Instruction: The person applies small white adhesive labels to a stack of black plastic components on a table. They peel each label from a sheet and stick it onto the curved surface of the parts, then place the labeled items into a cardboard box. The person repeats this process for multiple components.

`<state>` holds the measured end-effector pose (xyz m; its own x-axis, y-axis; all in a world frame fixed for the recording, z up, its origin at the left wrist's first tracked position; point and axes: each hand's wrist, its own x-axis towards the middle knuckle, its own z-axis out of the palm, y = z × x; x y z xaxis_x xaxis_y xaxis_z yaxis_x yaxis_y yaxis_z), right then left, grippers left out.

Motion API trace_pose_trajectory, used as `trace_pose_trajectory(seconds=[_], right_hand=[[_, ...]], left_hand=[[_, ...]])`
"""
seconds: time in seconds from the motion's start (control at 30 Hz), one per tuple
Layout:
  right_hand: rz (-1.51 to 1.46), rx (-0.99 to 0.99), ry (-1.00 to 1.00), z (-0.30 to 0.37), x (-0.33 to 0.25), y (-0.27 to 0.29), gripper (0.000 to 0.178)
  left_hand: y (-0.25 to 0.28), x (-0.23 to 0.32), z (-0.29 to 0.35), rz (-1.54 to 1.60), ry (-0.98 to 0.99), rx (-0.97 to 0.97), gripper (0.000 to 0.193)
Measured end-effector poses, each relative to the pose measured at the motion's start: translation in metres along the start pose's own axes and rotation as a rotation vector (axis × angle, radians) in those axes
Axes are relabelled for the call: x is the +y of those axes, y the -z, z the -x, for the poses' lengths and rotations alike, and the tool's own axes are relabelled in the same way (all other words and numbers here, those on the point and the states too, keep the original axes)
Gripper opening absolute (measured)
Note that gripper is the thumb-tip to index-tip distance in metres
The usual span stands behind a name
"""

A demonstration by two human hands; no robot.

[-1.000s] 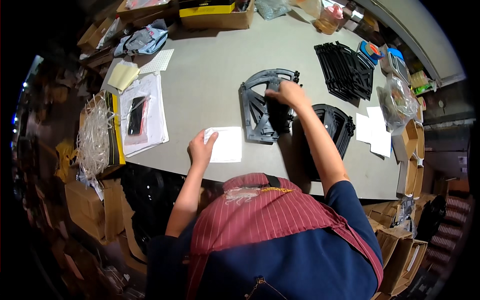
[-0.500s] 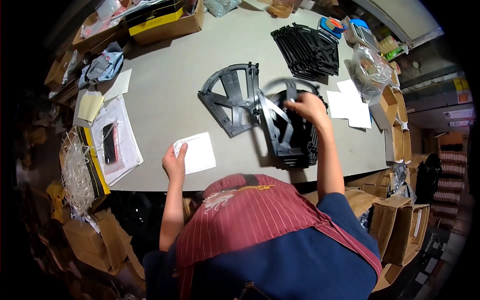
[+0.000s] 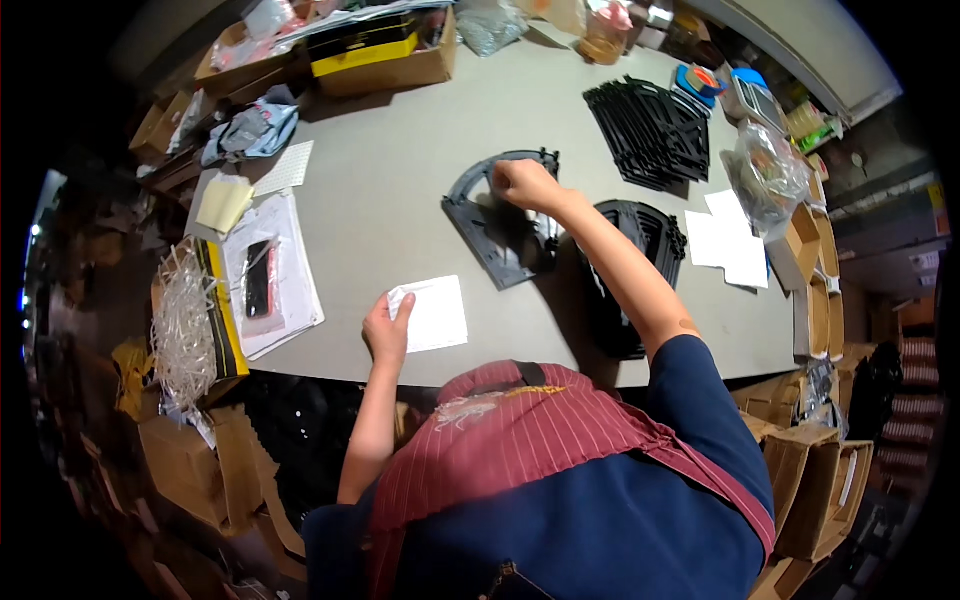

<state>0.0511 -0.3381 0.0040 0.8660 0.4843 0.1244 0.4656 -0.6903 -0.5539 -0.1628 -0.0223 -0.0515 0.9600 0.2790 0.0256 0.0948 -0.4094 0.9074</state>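
My left hand [image 3: 387,330] pinches the left edge of a small stack of white paper squares [image 3: 436,315] near the table's front edge. My right hand [image 3: 527,188] reaches over a fan-shaped black plastic frame [image 3: 480,232] in the middle of the table. Its fingers are closed at the frame's upper part, partly hidden behind the back of the hand. A pile of similar black frames [image 3: 637,235] stands just right of it, partly under my right forearm. Farther back leans another row of black frames [image 3: 655,130].
White sheets [image 3: 727,245] and a clear plastic bag [image 3: 770,165] lie on the right. At left are a bagged phone [image 3: 260,280] on papers, yellow notes [image 3: 226,203] and a box of clear strips [image 3: 185,325]. Cardboard boxes [image 3: 390,75] stand at the back left.
My right hand has carried a black frame leftward from the pile to the frame in the middle. My left hand keeps holding the papers. The whole view has shifted slightly.
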Motion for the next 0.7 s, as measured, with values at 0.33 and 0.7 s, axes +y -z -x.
trace_pose_trajectory(seconds=[0.33, 0.7], right_hand=[[0.440, -0.006, -0.304, -0.024, 0.011, -0.011, 0.054], [-0.018, 0.066, -0.453, 0.030, -0.082, 0.046, 0.056]], left_hand=[[0.010, 0.001, 0.006, -0.162, -0.005, 0.033, 0.040], [0.009, 0.005, 0.007, -0.020, -0.016, 0.027, 0.032]])
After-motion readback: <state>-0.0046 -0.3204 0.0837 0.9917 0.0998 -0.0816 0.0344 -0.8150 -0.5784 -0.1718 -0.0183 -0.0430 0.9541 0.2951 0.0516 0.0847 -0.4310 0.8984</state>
